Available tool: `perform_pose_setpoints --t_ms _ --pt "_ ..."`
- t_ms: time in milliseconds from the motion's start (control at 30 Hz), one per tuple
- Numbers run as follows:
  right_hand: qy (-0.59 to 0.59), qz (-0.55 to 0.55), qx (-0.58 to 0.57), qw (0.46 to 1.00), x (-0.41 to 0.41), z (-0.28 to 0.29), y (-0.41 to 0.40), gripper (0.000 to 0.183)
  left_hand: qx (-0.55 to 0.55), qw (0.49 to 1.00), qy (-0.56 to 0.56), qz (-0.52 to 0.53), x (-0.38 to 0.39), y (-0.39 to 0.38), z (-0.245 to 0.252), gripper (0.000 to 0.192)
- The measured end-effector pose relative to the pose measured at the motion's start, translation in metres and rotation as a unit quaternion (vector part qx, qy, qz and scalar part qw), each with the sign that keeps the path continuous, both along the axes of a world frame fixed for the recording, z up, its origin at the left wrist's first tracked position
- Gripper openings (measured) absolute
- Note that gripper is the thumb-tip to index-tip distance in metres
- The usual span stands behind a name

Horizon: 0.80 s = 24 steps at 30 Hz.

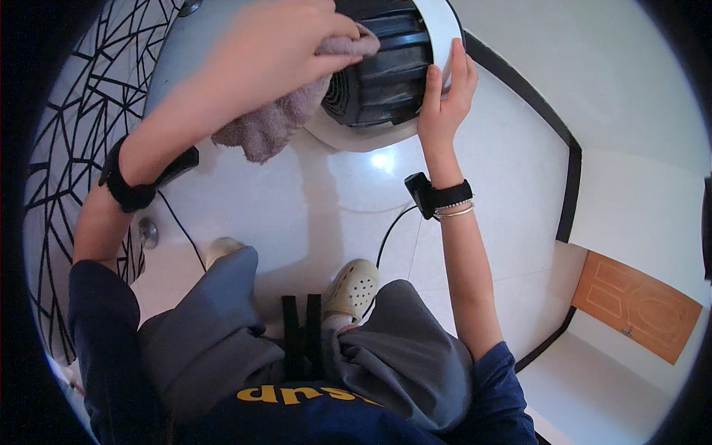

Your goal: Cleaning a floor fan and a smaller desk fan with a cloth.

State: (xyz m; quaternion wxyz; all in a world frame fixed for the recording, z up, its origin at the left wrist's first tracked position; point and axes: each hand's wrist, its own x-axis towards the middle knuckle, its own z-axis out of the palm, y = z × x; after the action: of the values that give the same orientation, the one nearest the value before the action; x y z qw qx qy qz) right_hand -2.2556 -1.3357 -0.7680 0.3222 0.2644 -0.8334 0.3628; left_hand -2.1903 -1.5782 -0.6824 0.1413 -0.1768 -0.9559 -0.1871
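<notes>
A greyish-purple towel (267, 125) is bunched in my left hand (300, 50), with a fold between the fingers and the rest hanging below. This hand is slightly blurred and lies over the left side of a round appliance (397, 67), which has a black ribbed housing and a white rim. The white rim (439, 33) is held by my right hand (449, 94), thumb on the inner side and fingers along the outer edge. The appliance's upper part is cut off by the picture's edge. What kind of appliance it is, I cannot tell.
A pale blue-grey surface (189, 61) lies at upper left beside a white panel with black lines (94, 111). Dark cables (181, 228) run near my feet on the glossy tiled floor (378, 183). Black skirting (523, 83) edges the wall; a wooden door (639, 306) is at right.
</notes>
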Motion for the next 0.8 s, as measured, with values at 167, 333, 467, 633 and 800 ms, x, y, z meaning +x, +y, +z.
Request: perform_pose_setpoints --t_ms 167,333,467,633,800 --pt "-0.009 -0.010 -0.001 1.000 0.002 -0.001 -0.001 0.048 0.067 0.997 0.020 -0.030 -0.016 0.013 0.045 0.022" --pt "-0.035 -0.019 -0.017 0.999 0.004 -0.001 -0.006 0.048 -0.022 0.963 0.246 -0.108 -0.043 0.048 0.009 0.020" --pt "-0.049 -0.021 -0.020 0.998 0.006 0.002 -0.005 0.048 -0.118 0.945 0.303 -0.044 -0.034 0.052 -0.003 0.016" --pt "-0.053 -0.008 -0.022 0.998 0.006 0.003 -0.005 0.047 -0.060 0.954 0.289 -0.054 -0.028 0.035 -0.007 0.016" --pt "-0.026 -0.003 -0.022 0.999 0.004 0.000 -0.003 0.047 -0.062 0.966 0.246 -0.048 -0.014 0.018 -0.008 0.020"
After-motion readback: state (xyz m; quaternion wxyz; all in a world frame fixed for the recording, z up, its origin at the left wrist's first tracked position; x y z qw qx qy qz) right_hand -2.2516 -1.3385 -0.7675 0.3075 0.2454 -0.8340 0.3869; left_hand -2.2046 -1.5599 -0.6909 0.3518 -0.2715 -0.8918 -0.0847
